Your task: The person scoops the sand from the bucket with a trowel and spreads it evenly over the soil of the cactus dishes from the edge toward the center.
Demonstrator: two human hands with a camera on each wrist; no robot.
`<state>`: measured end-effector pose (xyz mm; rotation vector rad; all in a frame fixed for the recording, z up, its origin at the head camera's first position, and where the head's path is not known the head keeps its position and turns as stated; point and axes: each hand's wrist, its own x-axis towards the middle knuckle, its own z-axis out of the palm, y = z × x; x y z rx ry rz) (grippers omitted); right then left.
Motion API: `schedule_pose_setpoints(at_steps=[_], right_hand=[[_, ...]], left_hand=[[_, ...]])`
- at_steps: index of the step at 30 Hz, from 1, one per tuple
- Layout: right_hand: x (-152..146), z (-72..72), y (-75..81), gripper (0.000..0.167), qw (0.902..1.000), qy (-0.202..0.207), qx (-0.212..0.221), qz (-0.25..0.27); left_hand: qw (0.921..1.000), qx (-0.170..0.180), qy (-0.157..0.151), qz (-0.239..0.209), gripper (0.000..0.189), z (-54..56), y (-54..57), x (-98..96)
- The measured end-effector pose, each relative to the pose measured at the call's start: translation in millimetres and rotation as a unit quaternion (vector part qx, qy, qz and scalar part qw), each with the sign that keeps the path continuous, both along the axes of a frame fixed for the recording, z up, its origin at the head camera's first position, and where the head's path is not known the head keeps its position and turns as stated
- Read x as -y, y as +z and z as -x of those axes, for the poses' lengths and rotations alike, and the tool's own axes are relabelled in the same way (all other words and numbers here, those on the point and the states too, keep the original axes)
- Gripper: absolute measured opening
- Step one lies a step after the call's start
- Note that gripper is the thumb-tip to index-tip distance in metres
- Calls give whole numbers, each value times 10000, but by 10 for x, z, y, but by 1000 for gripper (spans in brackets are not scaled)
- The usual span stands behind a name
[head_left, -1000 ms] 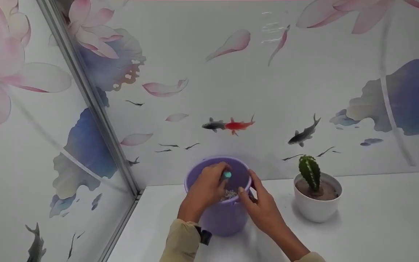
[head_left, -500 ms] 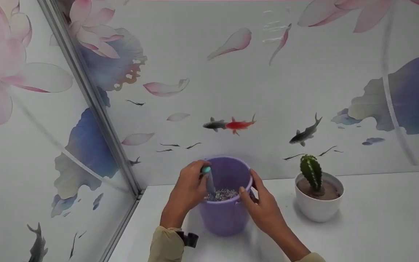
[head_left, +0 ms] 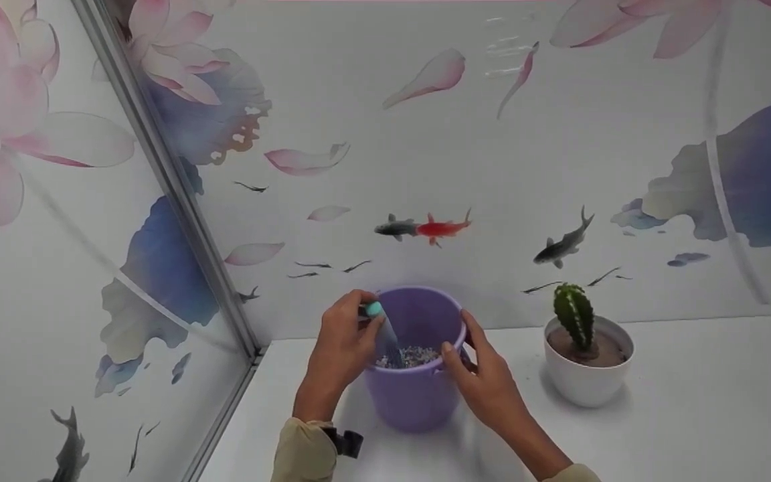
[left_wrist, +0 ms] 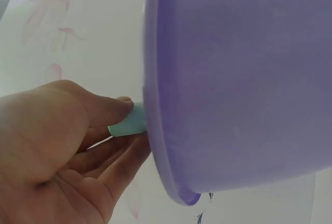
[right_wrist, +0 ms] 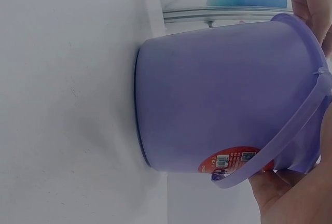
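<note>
Head view: yr L hand (head_left: 342,335) pinches a teal-ended tool (head_left: 389,331) inside the purple bucket (head_left: 415,402) on the table (head_left: 707,402); its tip's hard to make out vs the gravel (head_left: 420,356). Yr R hand (head_left: 486,378) grips the bucket's side, some fingers hidden. L wrist cam: bucket wall hides tool's lower part.
</note>
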<state>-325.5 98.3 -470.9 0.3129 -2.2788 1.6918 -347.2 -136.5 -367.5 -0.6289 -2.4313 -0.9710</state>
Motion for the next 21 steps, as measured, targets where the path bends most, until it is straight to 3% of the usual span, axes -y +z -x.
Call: schedule_pose_setpoints(at_steps=[8,16,21], right_hand=[[-1,-13,-6,81,10000,-9,10,53],[5,-3,-13,80,10000,-55,41,-29],[-6,-1,-17,81,10000,-35,30,-37]], left_hand=[[9997,-35,222,-128,23,37,-32,-49],[9910,-541,1220,-43,19,80,-27,-97],[9841,-328,1701,383,22,59,-23,-87]])
